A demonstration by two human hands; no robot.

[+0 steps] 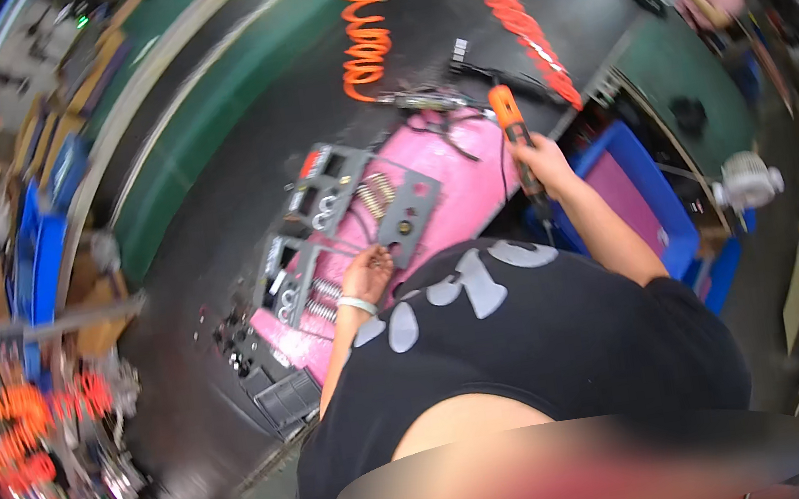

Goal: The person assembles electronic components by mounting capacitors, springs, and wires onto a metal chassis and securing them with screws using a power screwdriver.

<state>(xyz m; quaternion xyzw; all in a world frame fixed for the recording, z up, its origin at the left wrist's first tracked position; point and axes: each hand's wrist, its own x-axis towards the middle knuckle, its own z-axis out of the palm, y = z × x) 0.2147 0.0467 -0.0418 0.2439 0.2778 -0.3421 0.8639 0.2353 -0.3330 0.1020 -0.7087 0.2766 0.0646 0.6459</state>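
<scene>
My right hand [542, 166] is wrapped round an orange and black electric screwdriver [509, 112], held at the right edge of a pink mat [463, 178]. The tool slants, its dark lower end pointing toward my body. My left hand [369, 275] is closed at the near left corner of a grey metal plate [409, 216] with holes in it; whatever is between the fingers is too small to make out. A brass-coloured round part [405, 228] sits on that plate. Beside it lie several coil springs [376, 195].
Two grey frames with round fittings [323, 189] [286, 279] stand left of the plate. Small black parts [235, 340] and a grey tray [284, 398] lie at the near left. Orange [367, 47] and red coiled hoses [519, 24] hang over the far side. A blue bin [626, 189] stands right.
</scene>
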